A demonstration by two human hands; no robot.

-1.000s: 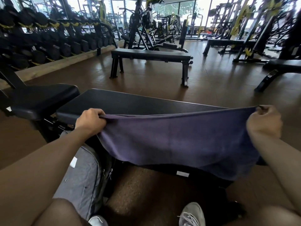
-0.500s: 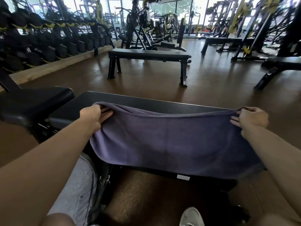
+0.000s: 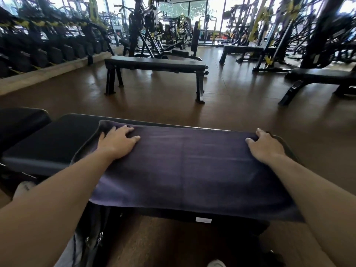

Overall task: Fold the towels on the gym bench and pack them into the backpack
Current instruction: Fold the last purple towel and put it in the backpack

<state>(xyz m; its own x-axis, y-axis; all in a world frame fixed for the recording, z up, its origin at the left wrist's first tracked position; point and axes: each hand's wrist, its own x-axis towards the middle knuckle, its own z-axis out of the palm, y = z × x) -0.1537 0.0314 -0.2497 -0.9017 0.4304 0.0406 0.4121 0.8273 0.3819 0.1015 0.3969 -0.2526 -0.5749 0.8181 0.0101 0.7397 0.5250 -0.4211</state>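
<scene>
A dark purple towel (image 3: 185, 166) lies spread flat across the black gym bench (image 3: 48, 143), and its near edge hangs over the bench's front. My left hand (image 3: 117, 143) rests palm down on the towel's far left corner, fingers apart. On the far right corner my right hand (image 3: 266, 147) lies the same way, fingertips at the towel's edge. The grey backpack (image 3: 67, 253) stands on the floor below the bench at the lower left. My left forearm hides most of it, but its zip pulls show.
Another flat bench (image 3: 156, 64) stands across the brown floor ahead. A dumbbell rack (image 3: 38, 53) lines the left wall. An angled bench (image 3: 317, 78) and weight machines fill the right and back. A black seat pad (image 3: 19, 120) adjoins my bench on the left.
The towel was held up stretched between both hands. It has been lowered and laid flat over the bench, and both hands have gone from pinching its corners to resting on top.
</scene>
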